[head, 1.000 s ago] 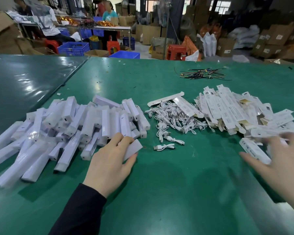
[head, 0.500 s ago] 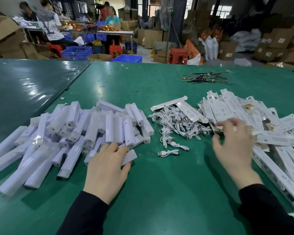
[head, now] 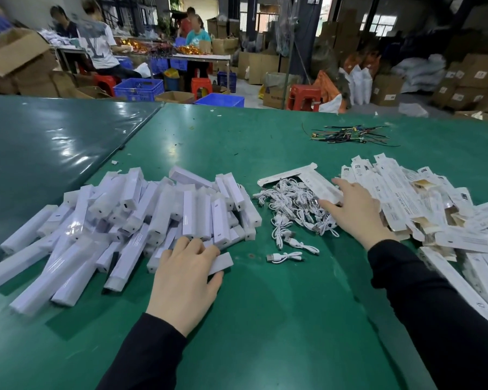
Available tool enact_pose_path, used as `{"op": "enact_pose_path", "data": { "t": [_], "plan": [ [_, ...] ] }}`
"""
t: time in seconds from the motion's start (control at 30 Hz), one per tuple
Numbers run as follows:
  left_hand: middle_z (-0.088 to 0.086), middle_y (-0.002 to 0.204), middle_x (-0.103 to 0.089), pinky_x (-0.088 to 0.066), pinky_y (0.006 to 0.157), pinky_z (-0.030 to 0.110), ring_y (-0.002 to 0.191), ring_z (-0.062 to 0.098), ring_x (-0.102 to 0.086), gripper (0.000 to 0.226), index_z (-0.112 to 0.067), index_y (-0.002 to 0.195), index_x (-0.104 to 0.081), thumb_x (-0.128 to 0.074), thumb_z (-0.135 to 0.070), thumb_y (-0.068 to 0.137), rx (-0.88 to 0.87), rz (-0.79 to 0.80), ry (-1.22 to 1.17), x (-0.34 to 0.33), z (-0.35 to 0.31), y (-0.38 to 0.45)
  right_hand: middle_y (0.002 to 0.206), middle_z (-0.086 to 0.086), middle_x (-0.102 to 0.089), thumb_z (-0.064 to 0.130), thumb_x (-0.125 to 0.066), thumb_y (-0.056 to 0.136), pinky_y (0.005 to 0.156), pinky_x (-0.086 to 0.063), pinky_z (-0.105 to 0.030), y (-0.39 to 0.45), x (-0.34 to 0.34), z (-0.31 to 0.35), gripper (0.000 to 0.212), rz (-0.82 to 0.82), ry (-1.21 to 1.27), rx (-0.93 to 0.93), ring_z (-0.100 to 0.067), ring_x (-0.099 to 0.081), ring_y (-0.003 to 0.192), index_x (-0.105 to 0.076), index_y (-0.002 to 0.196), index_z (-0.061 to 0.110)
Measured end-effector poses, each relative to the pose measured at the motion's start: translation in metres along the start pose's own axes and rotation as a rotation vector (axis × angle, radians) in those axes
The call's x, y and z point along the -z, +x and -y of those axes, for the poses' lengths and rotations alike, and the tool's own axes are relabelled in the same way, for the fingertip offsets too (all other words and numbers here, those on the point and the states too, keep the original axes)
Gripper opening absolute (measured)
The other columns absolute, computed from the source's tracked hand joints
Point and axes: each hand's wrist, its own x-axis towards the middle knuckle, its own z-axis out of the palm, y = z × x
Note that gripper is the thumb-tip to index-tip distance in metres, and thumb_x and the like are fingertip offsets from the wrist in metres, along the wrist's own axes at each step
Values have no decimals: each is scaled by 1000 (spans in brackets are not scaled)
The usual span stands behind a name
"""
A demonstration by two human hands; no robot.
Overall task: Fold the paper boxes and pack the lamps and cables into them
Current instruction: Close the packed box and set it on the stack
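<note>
Head view: on the green-covered counter (head: pixel 265 319) the stock lies in three heaps across its middle, seemingly so that each part can be reached without shifting.

Toward the counter's left edge lies the heap of white plastic bar lamps (head: pixel 141 220). The left hand (head: pixel 185 277) rests on the near side of it, fingers lying over one loose white bar lamp (head: pixel 220 263) whose end sticks out past the fingertips toward the counter's middle; the thumb lies alongside. The hold looks like a light cover, not a firm grip, probably readying that lamp for lifting.

In the middle sits the tangle of coiled white USB cables (head: pixel 296 209), with one cable (head: pixel 283 257) apart on its near side.

Toward the right edge spreads the heap of flat printed white paper boxes (head: pixel 423 209). The right hand (head: pixel 355 209) lies with fingers spread and straight on one flat box (head: pixel 319 184) overlapping the cables, likely to draw it out for folding. Neither hand has lifted anything.

Near the far edge lies a bundle of thin dark wires (head: pixel 350 135).
</note>
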Motion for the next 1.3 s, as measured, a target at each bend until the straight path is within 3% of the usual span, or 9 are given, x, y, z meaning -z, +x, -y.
{"op": "enact_pose_path", "data": {
  "t": [0.2, 0.33, 0.4, 0.5, 0.63, 0.77, 0.93, 1.1, 1.3],
  "plan": [
    [-9, 100, -55, -39, 82, 33, 107, 18, -47, 32, -29, 116, -62, -59, -45, 89, -16, -42, -23, 3, -3, 0, 114, -22, -64, 10, -53, 98, 89, -43, -38, -13, 8, 0, 28, -207, 34, 105, -35, -60, 98, -64, 120, -4],
    [-10, 93, -60, -42, 80, 23, 92, 12, -50, 30, -22, 104, -70, -72, -40, 81, 0, -213, -382, 5, -11, -1, 76, -6, -66, 15, -63, 94, 61, -38, -9, -62, 29, 18, 26, -405, 646, -8, -1, -45, 55, -70, 119, 13],
    [-16, 98, -65, -42, 83, 11, 96, 2, -55, 37, -29, 106, -67, -72, -52, 77, 104, -189, -756, 10, -17, -1, 76, -4, -67, 18, -68, 89, 57, -44, -7, -93, 36, 37, 25, -268, 1067, -68, -1, -48, 51, -72, 112, 27],
    [-9, 111, -72, -54, 83, 20, 105, 6, -65, 48, -29, 115, -63, -76, -43, 72, 236, 1, -1405, 21, -23, 3, 104, -3, -75, 15, -68, 76, 69, -55, -15, -137, 28, 63, 30, 194, 1535, -150, -12, -71, 83, -76, 104, 22],
    [11, 121, -69, -54, 87, 25, 115, 21, -64, 78, -9, 121, -63, -88, -50, 59, 220, 38, -1892, 32, -19, 6, 105, -13, -74, 10, -67, 75, 63, -54, -18, -169, 11, 75, 35, 508, 1638, -216, -13, -70, 78, -74, 109, 7],
    [16, 109, -72, -58, 76, 29, 104, 28, -70, 76, -9, 108, -69, -93, -48, 48, 249, 3, -1914, 34, -19, 5, 111, -9, -73, 16, -69, 80, 72, -53, -19, -175, 9, 77, 34, 624, 1507, -124, -14, -67, 91, -73, 113, 12],
    [12, 77, -73, -58, 61, 29, 73, 29, -74, 42, -8, 88, -69, -92, -17, 53, 327, 23, -1739, 27, -31, 1, 85, -6, -72, 25, -77, 72, 67, -49, -19, -182, 14, 83, 38, 724, 1309, 40, -13, -65, 71, -74, 110, 20],
    [2, 67, -70, -53, 57, 24, 60, 14, -65, 26, -21, 69, -76, -92, -29, 51, 366, 25, -1582, 21, -45, -3, 91, -13, -75, 14, -69, 86, 68, -54, -23, -190, 10, 88, 27, 836, 1243, 88, -17, -69, 74, -68, 113, 10],
    [16, 82, -74, -55, 56, 27, 66, 25, -71, 36, -11, 87, -74, -87, -32, 60, 401, 204, -1713, 26, -44, -6, 97, -19, -74, 11, -64, 91, 74, -58, -30, -189, 12, 87, 20, 922, 1348, 66, -23, -73, 81, -65, 111, 7]
  ]
}}
